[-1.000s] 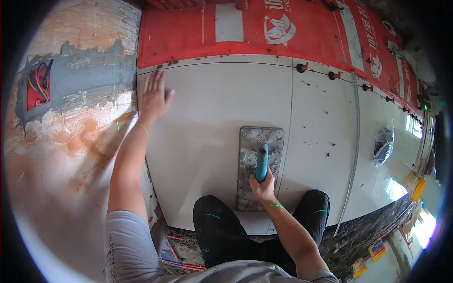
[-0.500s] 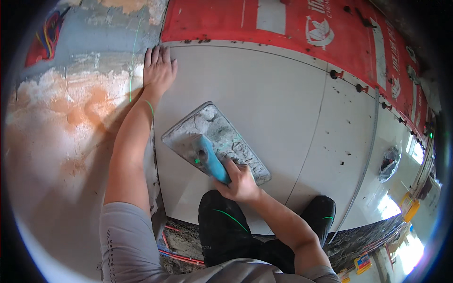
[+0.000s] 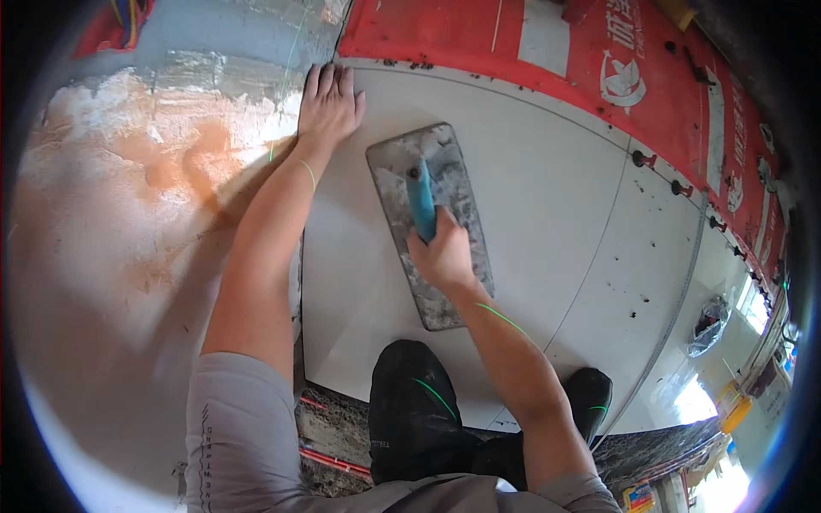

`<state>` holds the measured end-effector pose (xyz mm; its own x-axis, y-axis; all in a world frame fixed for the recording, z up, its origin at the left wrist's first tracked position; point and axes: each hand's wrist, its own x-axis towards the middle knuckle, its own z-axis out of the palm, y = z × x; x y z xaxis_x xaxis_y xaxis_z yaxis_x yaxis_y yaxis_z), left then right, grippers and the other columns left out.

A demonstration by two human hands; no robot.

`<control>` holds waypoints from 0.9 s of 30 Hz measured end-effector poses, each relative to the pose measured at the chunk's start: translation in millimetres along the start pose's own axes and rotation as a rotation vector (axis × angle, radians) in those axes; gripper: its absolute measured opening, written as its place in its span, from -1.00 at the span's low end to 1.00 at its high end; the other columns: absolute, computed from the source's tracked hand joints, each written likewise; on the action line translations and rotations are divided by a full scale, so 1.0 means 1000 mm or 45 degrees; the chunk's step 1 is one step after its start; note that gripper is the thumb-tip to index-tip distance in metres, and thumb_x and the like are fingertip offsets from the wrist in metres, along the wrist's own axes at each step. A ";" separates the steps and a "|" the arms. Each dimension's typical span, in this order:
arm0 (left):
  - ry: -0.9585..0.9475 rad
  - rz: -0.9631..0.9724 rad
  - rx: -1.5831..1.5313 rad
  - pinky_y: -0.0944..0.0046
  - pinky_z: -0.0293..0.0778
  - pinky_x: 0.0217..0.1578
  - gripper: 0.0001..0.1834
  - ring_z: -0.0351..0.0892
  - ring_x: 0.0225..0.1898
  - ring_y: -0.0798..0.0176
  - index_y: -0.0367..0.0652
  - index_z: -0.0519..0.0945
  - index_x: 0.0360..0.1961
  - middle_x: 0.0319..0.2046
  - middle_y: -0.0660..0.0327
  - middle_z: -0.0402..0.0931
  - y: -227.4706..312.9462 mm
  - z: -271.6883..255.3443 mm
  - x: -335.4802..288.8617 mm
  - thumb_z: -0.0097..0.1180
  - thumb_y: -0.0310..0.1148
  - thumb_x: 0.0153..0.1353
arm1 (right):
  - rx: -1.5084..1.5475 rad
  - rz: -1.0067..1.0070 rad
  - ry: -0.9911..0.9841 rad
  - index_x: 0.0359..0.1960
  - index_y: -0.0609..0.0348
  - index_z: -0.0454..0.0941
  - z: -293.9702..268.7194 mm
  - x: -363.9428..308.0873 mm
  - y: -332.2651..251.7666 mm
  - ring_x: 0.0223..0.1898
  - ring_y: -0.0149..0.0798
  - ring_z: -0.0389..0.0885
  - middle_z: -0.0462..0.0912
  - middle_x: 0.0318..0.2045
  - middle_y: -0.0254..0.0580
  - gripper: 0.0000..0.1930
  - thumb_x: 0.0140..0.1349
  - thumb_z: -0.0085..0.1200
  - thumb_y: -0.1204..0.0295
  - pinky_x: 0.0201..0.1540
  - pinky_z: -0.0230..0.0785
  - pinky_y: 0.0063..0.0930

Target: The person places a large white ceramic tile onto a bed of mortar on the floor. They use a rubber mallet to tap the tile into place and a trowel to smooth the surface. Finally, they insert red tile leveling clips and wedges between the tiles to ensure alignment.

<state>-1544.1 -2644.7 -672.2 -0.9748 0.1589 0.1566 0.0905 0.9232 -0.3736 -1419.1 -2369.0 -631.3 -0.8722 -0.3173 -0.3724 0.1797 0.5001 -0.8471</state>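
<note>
My right hand (image 3: pixel 445 254) grips the blue handle of a rectangular tiling float (image 3: pixel 456 184). The float is grey and crusted with dried mortar, and lies over a large pale floor tile (image 3: pixel 539 201), its long side pointing away from me. Whether its whole base touches the tile cannot be told. My left hand (image 3: pixel 330 109) rests with fingers extended at the tile's far left corner, beside the bare wall (image 3: pixel 184 171). Nothing is held in it.
Red printed protective sheeting (image 3: pixel 462 34) borders the tile's far edge. Small red-and-black levelling clips (image 3: pixel 643 159) line the joint to the right. A plastic bag (image 3: pixel 709 325) lies on the right-hand tiles. Red pipes (image 3: pixel 338 462) run over rough ground near my knees.
My right hand has pushed the float away from me and slightly right, turning it from slanted to nearly lengthwise. My left hand stays at the corner. The whole view has shifted a little.
</note>
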 end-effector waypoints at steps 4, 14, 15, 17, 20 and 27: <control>0.002 -0.011 -0.005 -0.05 -0.02 0.41 -0.44 0.37 0.27 0.02 -0.38 0.42 0.14 0.07 -0.04 0.55 -0.002 -0.004 0.004 -0.05 -0.09 0.32 | 0.123 -0.145 0.012 -0.33 0.27 0.42 -0.014 -0.030 -0.016 -0.46 0.23 0.63 0.56 -0.55 0.16 -0.78 0.12 0.19 0.42 -0.44 0.41 -0.10; -0.135 -0.132 0.056 0.05 -0.13 0.45 -0.32 0.25 0.35 0.02 -0.46 0.37 0.19 0.16 -0.10 0.48 0.006 -0.008 0.006 -0.10 -0.02 0.32 | 0.051 0.100 0.031 -0.32 0.32 0.46 -0.019 -0.038 0.016 -0.47 0.17 0.63 0.59 -0.54 0.13 -0.77 0.11 0.15 0.40 -0.35 0.46 -0.15; -0.103 -0.153 0.042 0.05 -0.14 0.46 -0.31 0.23 0.37 0.01 -0.47 0.36 0.21 0.17 -0.11 0.47 0.006 -0.008 0.002 -0.10 -0.01 0.32 | 0.061 0.095 0.038 -0.31 0.33 0.46 -0.018 -0.039 0.015 -0.46 0.16 0.64 0.59 -0.54 0.13 -0.77 0.11 0.15 0.40 -0.34 0.46 -0.15; -0.043 -0.200 0.025 0.03 -0.16 0.47 -0.27 0.17 0.41 -0.01 -0.48 0.34 0.24 0.20 -0.13 0.44 0.005 -0.007 -0.011 -0.11 0.01 0.32 | 0.088 0.080 0.045 -0.31 0.33 0.46 -0.014 -0.042 0.011 -0.45 0.13 0.64 0.60 -0.53 0.12 -0.76 0.11 0.15 0.39 -0.33 0.46 -0.15; -0.044 -0.367 -0.417 -0.06 -0.16 0.47 -0.22 0.04 0.47 -0.11 -0.45 0.25 0.33 0.35 -0.15 0.25 0.048 -0.021 -0.081 -0.09 0.04 0.32 | 0.018 0.158 0.032 -0.32 0.34 0.46 -0.016 -0.038 0.010 -0.46 0.10 0.64 0.59 -0.55 0.10 -0.74 0.10 0.16 0.37 -0.32 0.46 -0.13; -0.459 -0.773 -0.785 -0.38 -0.27 0.40 -0.17 -0.12 0.48 -0.30 -0.38 0.20 0.37 0.45 -0.13 0.02 0.157 -0.127 -0.336 0.07 -0.06 0.18 | 0.010 0.082 -0.081 -0.31 0.33 0.45 -0.012 -0.031 0.005 -0.47 0.18 0.63 0.59 -0.54 0.15 -0.72 0.09 0.17 0.35 -0.36 0.44 -0.07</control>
<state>-1176.3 -2508.9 -667.1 -0.8858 -0.4337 -0.1653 -0.4628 0.8517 0.2458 -1396.8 -2346.8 -619.0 -0.8279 -0.3353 -0.4495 0.2385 0.5150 -0.8233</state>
